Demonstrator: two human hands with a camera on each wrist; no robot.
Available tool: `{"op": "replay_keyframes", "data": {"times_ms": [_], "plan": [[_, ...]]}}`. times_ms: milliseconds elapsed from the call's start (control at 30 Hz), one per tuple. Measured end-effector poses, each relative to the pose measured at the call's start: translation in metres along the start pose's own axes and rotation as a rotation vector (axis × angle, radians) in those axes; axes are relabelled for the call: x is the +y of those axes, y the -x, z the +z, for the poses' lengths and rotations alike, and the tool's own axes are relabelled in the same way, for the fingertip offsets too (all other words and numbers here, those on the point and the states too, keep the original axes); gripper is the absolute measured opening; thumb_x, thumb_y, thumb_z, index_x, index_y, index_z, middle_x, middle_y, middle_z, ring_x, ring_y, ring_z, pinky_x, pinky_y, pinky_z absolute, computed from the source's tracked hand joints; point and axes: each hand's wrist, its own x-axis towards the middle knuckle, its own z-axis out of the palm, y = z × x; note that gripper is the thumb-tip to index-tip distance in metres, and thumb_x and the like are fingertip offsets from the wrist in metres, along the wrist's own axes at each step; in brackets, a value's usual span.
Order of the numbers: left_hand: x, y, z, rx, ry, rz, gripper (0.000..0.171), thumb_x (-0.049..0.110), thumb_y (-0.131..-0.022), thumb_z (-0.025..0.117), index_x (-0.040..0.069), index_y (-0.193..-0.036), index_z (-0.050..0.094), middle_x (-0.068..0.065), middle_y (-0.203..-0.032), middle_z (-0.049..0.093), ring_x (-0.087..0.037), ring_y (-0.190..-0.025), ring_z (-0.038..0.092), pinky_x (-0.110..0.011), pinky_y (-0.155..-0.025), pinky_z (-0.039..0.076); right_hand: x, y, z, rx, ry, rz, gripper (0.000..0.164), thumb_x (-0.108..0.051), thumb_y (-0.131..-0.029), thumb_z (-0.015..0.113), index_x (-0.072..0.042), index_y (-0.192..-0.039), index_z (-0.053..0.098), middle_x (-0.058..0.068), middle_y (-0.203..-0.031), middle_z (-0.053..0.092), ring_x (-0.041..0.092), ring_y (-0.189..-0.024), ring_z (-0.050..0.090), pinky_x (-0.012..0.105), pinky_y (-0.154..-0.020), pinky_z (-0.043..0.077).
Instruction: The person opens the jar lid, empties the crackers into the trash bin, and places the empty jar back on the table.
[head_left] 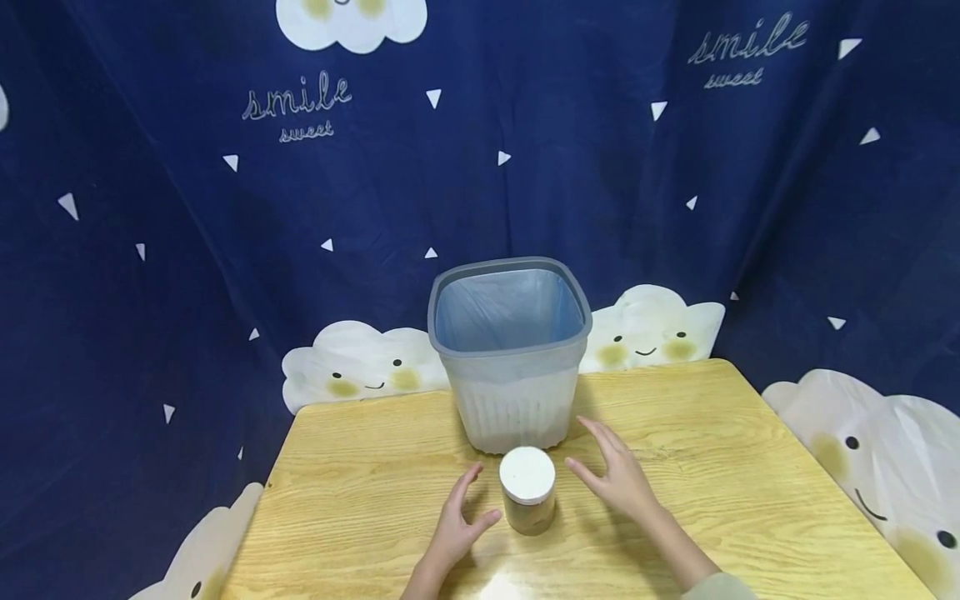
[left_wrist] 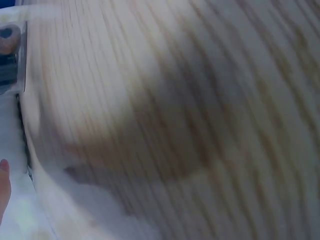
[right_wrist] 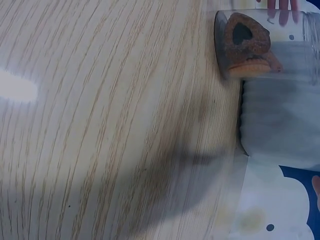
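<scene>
A clear jar (head_left: 529,516) with a white lid (head_left: 527,473) stands upright on the table. Inside its lower part lie a few brown ring-shaped pieces (right_wrist: 246,40), seen through the wall in the right wrist view. My left hand (head_left: 456,527) is on the jar's left, thumb and fingers spread, apart from it. On the other side my right hand (head_left: 621,481) is likewise spread and touches nothing. The left wrist view catches only a sliver of the jar (left_wrist: 11,75) at its edge, plus one fingertip.
Right behind the jar stands a whitish ribbed bin (head_left: 517,400) with a grey rim and a blue liner. Both are on a light wooden table (head_left: 360,467) with rounded back corners. A dark blue curtain (head_left: 375,200) with clouds and triangles hangs around it.
</scene>
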Motion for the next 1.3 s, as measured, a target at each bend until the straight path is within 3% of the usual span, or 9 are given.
{"op": "replay_keyframes", "data": {"times_ms": [167, 467, 900, 1300], "plan": [[0.005, 0.0, 0.005, -0.008, 0.017, -0.015, 0.073, 0.013, -0.079, 0.071, 0.005, -0.14, 0.032, -0.017, -0.14, 0.038, -0.041, -0.127, 0.032, -0.064, -0.1, 0.027, -0.002, 0.0, 0.004, -0.005, -0.008, -0.017, 0.068, -0.037, -0.08, 0.069, -0.011, -0.136, 0.042, 0.014, -0.134, 0.046, 0.036, -0.12, 0.044, 0.059, -0.096, 0.037], [0.034, -0.002, 0.005, -0.034, 0.071, 0.002, 0.073, 0.01, -0.078, 0.071, -0.004, -0.138, 0.031, -0.027, -0.136, 0.038, -0.047, -0.123, 0.033, -0.065, -0.1, 0.025, -0.007, 0.001, 0.008, -0.026, -0.022, -0.032, 0.067, -0.037, -0.079, 0.069, -0.014, -0.136, 0.042, 0.011, -0.133, 0.047, 0.034, -0.118, 0.047, 0.058, -0.094, 0.039], [0.032, -0.007, 0.014, -0.059, 0.1, -0.008, 0.078, 0.013, -0.077, 0.073, -0.003, -0.139, 0.029, -0.022, -0.136, 0.04, -0.045, -0.121, 0.037, -0.063, -0.098, 0.03, -0.016, 0.003, 0.017, -0.072, -0.033, -0.076, 0.069, -0.038, -0.08, 0.069, -0.018, -0.138, 0.039, 0.01, -0.135, 0.046, 0.033, -0.118, 0.047, 0.06, -0.091, 0.04], [0.038, -0.012, 0.019, -0.094, 0.133, -0.011, 0.082, 0.012, -0.075, 0.075, -0.004, -0.139, 0.027, -0.02, -0.139, 0.038, -0.042, -0.122, 0.038, -0.063, -0.098, 0.03, -0.024, 0.003, 0.026, -0.128, -0.044, -0.091, 0.069, -0.043, -0.08, 0.066, -0.013, -0.137, 0.041, 0.013, -0.134, 0.046, 0.034, -0.12, 0.045, 0.064, -0.09, 0.039]]}}
